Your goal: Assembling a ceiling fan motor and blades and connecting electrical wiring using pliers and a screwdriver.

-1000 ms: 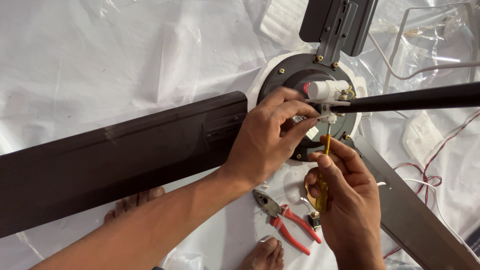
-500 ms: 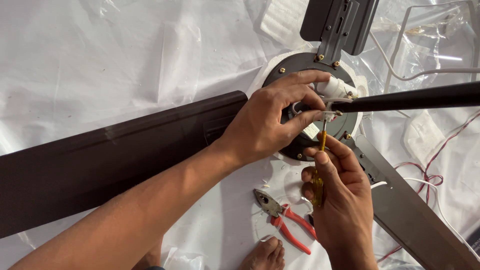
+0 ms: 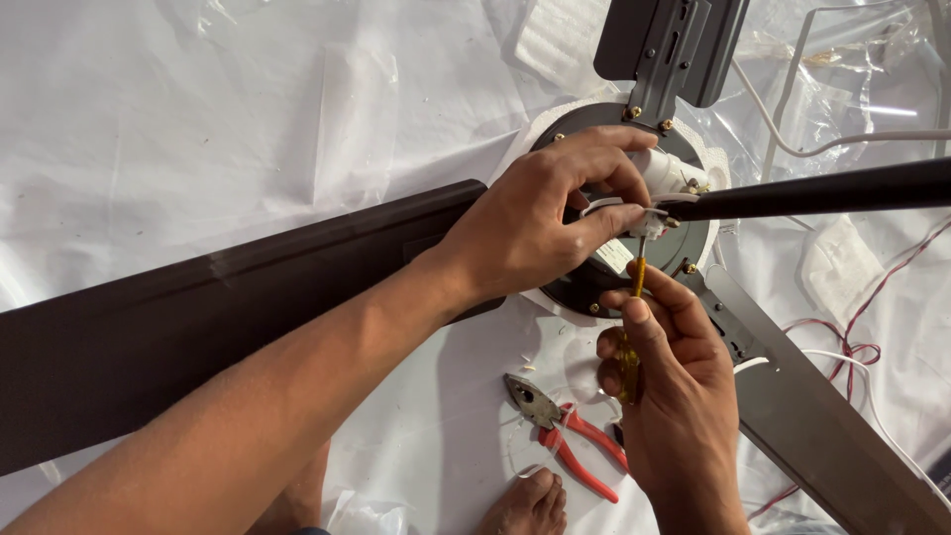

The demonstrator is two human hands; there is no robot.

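A dark brown ceiling fan lies on white plastic sheeting. Its round motor hub (image 3: 594,282) sits at centre right, with a dark downrod (image 3: 822,188) running off to the right. My left hand (image 3: 540,213) rests over the hub and pinches a small white connector block (image 3: 649,223) with white wires. My right hand (image 3: 669,381) grips a yellow-handled screwdriver (image 3: 632,327) upright, its tip up at the connector. A white cylindrical part (image 3: 669,170) sits just above my left fingers.
Red-handled pliers (image 3: 565,431) lie on the sheet below the hub, next to my bare toes (image 3: 525,500). Fan blades extend left (image 3: 198,317), up (image 3: 674,40) and lower right (image 3: 832,436). Red and white wires (image 3: 852,352) trail at the right, with a white cable (image 3: 792,139) above.
My left fingers have shifted over the hub and pinched the connector. My right hand has moved slightly down-right along the screwdriver, still held under the connector.
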